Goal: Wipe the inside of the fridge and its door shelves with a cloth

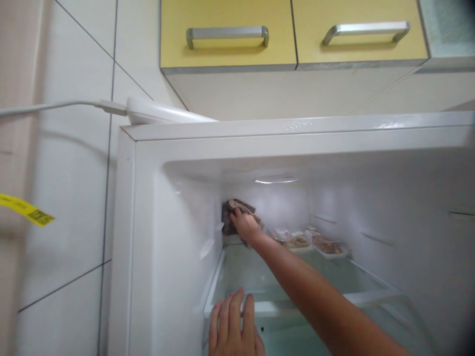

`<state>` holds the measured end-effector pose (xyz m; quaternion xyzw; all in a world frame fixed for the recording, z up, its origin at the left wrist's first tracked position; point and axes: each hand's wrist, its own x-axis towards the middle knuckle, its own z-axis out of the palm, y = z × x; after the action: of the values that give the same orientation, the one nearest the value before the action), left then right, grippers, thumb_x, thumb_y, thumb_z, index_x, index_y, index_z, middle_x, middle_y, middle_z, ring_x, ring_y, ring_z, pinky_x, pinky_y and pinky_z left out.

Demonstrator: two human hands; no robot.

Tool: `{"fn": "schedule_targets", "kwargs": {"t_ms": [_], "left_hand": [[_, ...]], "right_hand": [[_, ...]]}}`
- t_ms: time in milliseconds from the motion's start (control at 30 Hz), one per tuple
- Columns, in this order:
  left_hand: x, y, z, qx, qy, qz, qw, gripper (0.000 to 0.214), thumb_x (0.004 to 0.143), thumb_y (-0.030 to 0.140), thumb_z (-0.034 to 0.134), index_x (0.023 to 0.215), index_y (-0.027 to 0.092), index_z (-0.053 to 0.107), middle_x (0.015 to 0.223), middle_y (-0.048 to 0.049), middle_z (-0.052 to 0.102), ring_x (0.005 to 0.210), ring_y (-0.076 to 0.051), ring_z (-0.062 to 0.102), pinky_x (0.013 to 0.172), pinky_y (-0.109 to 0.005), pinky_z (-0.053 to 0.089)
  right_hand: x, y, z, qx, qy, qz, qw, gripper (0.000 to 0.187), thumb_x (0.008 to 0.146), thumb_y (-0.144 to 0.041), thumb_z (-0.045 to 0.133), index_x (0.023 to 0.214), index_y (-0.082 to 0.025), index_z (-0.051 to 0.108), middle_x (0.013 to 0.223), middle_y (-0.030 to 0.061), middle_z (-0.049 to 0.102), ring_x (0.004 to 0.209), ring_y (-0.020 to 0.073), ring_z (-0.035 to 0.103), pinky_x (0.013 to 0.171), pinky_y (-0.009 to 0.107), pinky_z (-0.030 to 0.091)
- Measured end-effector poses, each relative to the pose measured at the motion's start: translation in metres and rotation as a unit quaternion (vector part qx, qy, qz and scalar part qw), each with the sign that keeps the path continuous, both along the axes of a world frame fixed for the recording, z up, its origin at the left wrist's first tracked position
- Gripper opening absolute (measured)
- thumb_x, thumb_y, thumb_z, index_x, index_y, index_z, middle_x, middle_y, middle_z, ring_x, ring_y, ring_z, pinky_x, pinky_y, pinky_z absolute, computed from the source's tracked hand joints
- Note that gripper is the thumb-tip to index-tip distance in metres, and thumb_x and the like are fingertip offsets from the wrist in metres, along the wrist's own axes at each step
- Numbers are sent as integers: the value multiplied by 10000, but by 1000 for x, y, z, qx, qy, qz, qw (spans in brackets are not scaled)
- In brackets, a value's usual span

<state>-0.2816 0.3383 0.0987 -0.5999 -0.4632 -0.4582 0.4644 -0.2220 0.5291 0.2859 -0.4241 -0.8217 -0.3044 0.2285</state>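
My right hand (245, 223) reaches deep into the open fridge and grips a folded brown cloth (230, 218). The cloth is pressed into the back left corner, against the inner wall (189, 217). Below it lies a glass shelf (252, 272) with a white front edge. Near that edge my left hand (235, 326) is raised, fingers stretched out and slightly apart, with nothing in it that I can see. Its lower part is cut off by the bottom of the picture.
Several clear food packs (328, 247) sit at the back of the shelf, right of the cloth. A fridge light (276, 180) is in the ceiling. On top lies a white device (159, 112) with a cable (55, 105). Yellow cabinets (230, 54) hang above. A yellow tag (25, 209) is at left.
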Motion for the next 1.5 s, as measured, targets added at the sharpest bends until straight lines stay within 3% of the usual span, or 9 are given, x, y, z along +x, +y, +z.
{"fn": "schedule_targets", "kwargs": {"t_ms": [300,400,500,700,867,1000,1200,1367,1500], "left_hand": [[5,-7,2,-18,-14,-2,1000,441,727,213,637,1167,230,650,1177,-69,733,1115,-262,610,1114,-471,366],[4,-4,1,-8,-3,5,1000,436,726,212,634,1161,230,653,1165,-67,737,1111,-255,613,1098,-463,373],[2,-1,1,5,3,12,1000,429,727,210,625,1154,233,656,1151,-64,742,1102,-249,612,1082,-462,377],[4,-5,2,-9,-3,-6,1000,434,742,207,623,1175,228,652,1171,-72,725,1129,-251,596,1117,-464,358],[6,-10,4,-27,-14,-16,999,443,758,211,629,1201,221,643,1197,-71,713,1149,-253,588,1145,-465,335],[9,-12,3,-41,-23,-16,999,442,767,206,638,1208,221,641,1226,-64,706,1173,-256,582,1178,-464,302],[10,-13,3,-53,-35,-16,998,449,764,212,663,1211,222,641,1251,-61,697,1194,-259,571,1192,-464,283],[9,-12,4,-49,-25,-16,998,417,780,231,650,1197,212,648,1229,-70,700,1179,-256,577,1184,-462,295],[9,-12,3,-47,-24,-9,999,419,778,237,646,1197,210,647,1221,-76,697,1172,-261,574,1178,-467,294]], "right_hand": [[7,-7,-35,-5,-130,51,990,334,995,-199,375,1155,-192,668,1194,153,652,954,228,683,717,359,542],[8,-1,-27,21,-123,45,991,338,996,-175,354,1117,-173,670,1183,159,650,988,240,653,753,383,535],[22,11,-4,51,-91,23,994,367,1006,-174,311,1179,-185,635,1283,171,605,1096,263,604,798,395,532],[97,31,34,67,27,-106,992,416,992,-157,283,1317,-184,542,1308,205,567,1038,266,627,754,358,531],[176,33,14,56,110,-225,967,447,969,-123,262,1342,-124,508,1259,256,571,906,252,688,726,353,527],[205,33,-1,34,158,-271,949,387,942,-101,330,1261,-56,544,1211,274,584,878,266,711,707,345,529],[176,32,5,20,176,-227,958,409,879,-92,424,1278,-79,514,1241,236,580,993,287,695,830,364,532],[115,28,5,1,128,-125,984,497,909,-127,396,1403,-143,445,1321,207,556,999,252,683,863,351,541],[55,22,2,-17,74,-38,996,724,887,-107,429,1571,-227,225,1404,194,514,1002,224,683,853,331,557]]}}
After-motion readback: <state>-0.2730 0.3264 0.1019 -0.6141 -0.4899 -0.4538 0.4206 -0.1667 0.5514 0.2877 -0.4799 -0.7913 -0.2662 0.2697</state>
